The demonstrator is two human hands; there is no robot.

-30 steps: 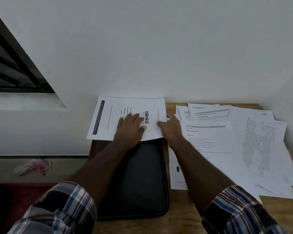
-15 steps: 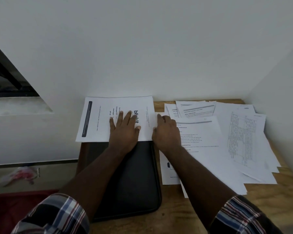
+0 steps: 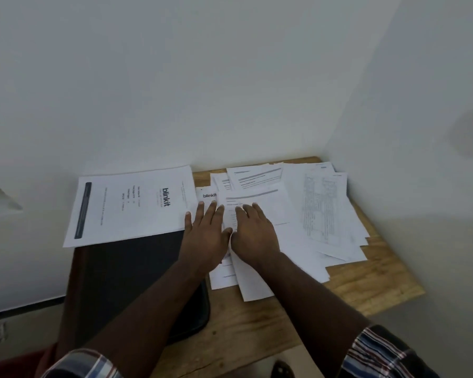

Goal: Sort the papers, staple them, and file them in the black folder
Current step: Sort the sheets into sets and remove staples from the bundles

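Neither hand gripped anything: the left hand [image 3: 206, 236] and right hand [image 3: 253, 233] lay flat, fingers straight, on the loose papers [image 3: 311, 214] beside the black folder [image 3: 126, 274], which bore one sheet [image 3: 131, 204].

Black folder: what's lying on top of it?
The blinkit sheet covers the black folder at its far edge; the left hand and forearm cross its right side. Anything beneath them is hidden.

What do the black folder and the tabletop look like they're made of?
The black folder looks like matte faux leather or a similar synthetic: dull dark surface, rounded corners, a raised rim along the edge. It could be fabric; the picture is too soft to say. The tabletop looks like light wood or wood-grain laminate, with visible grain streaks and a low sheen.
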